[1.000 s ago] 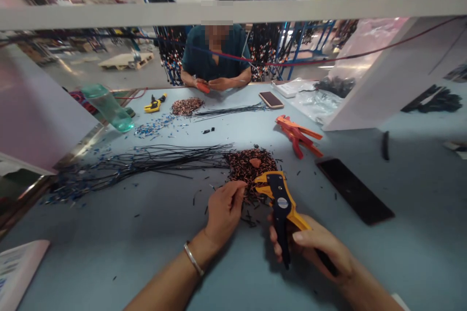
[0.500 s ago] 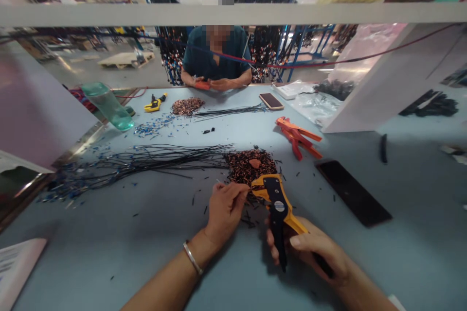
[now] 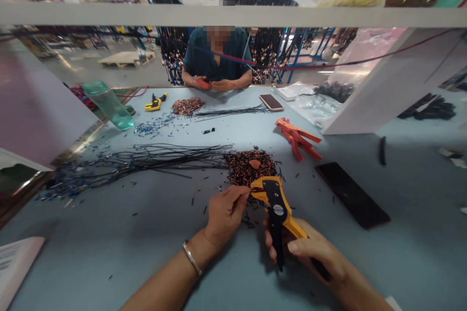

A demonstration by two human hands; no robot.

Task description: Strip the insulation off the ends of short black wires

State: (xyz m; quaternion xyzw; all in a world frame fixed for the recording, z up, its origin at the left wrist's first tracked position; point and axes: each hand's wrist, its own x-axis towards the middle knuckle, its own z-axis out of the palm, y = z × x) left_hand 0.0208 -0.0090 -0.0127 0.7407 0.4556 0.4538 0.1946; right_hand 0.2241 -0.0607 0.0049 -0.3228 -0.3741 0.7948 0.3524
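My right hand (image 3: 299,245) is wrapped round the handles of a yellow and black wire stripper (image 3: 278,209), its jaws pointing up and left. Right at those jaws, my left hand (image 3: 226,211) is closed in a pinch; what lies between its fingertips is too small to make out. Behind the jaws is a pile of short black and copper-coloured pieces (image 3: 241,167), with an orange lump (image 3: 254,164) on top. Long black wires (image 3: 156,159) run leftward from the pile to blue ends.
A dark phone (image 3: 352,194) lies right of the stripper, red-handled pliers (image 3: 297,138) behind it. A green bottle (image 3: 109,106) lies at the back left. Across the table sits a person (image 3: 217,58) holding something red. A white shelf beam (image 3: 233,15) crosses above.
The stripper and my right hand have shifted very slightly left and down. My left hand stays pinched at the jaws. The person opposite has moved their hands a little.
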